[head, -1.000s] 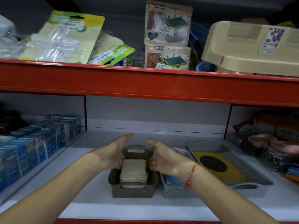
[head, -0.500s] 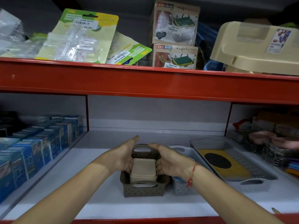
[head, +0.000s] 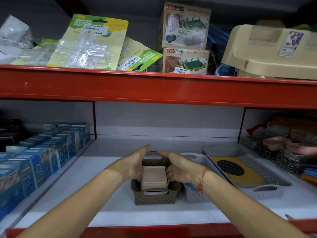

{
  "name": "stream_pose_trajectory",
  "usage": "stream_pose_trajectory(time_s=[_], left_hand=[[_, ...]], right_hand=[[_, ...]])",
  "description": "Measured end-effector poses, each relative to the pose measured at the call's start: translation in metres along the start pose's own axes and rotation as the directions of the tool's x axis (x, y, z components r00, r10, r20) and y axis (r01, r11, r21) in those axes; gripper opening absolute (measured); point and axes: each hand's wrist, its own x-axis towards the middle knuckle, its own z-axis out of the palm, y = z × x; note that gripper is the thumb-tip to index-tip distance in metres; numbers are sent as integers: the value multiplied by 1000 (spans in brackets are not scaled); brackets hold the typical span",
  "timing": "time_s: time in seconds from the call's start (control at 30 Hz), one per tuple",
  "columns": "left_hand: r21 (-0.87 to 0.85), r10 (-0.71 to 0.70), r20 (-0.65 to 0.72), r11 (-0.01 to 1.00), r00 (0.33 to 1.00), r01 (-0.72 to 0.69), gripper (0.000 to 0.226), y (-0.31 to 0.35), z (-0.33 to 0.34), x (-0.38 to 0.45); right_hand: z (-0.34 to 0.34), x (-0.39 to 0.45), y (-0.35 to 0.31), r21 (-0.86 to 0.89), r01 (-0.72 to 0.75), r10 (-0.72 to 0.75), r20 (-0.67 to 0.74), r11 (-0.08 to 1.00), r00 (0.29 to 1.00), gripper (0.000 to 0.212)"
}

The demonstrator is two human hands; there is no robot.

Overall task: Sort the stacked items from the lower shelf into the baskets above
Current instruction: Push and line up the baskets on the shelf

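Note:
A beige lidded box (head: 154, 177) stands in a brown perforated basket (head: 155, 196) on the white shelf. My left hand (head: 135, 162) presses its left side and my right hand (head: 180, 168) its right side, fingers reaching down inside the basket. Something white lies under the box, mostly hidden. A small grey basket (head: 193, 193) with something blue in it stands right beside the brown one, partly behind my right wrist.
A long grey tray (head: 267, 177) holding a yellow mat lies to the right. Blue boxes (head: 42, 155) line the left bay, wire racks (head: 274, 152) the right. The red shelf beam (head: 154, 88) overhead carries packets, soap-dispenser boxes (head: 185, 40) and a beige container (head: 271, 50).
My hands have closed in from above the basket onto both sides of the beige box. The view has shifted slightly.

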Motion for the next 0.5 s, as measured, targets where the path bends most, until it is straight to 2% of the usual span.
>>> stream_pose_trajectory(time_s=[0.17, 0.2, 0.27, 0.33, 0.4, 0.43, 0.5], left_hand=[[73, 33, -36, 997, 999, -31, 59, -1, 5, -6], [96, 75, -73, 993, 994, -68, 49, -2, 6, -9], [196, 217, -117, 962, 969, -191, 53, -7, 11, -7], [391, 346, -129, 879, 929, -272, 54, -13, 17, -8], [501, 420, -99, 804, 902, -320, 41, -21, 24, -11], [557, 449, -45, 753, 893, -350, 36, -26, 29, -14], [693, 454, 104, 605, 885, -392, 40, -36, 39, -26]], right_hand=[[-2, -6, 4, 14, 61, -60, -18, 998, 998, 18], [-3, -9, 6, 26, 93, -92, -33, 995, 995, 17], [-11, -14, 9, 22, 176, -174, -86, 984, 981, 25], [-22, -17, 12, -103, 238, -253, -158, 966, 955, 21], [-35, -20, 16, -385, 217, -326, -245, 897, 913, 25], [-44, -20, 21, -523, 179, -352, -251, 833, 902, 28], [-60, -22, 35, -680, 147, -391, -220, 718, 894, 32]])
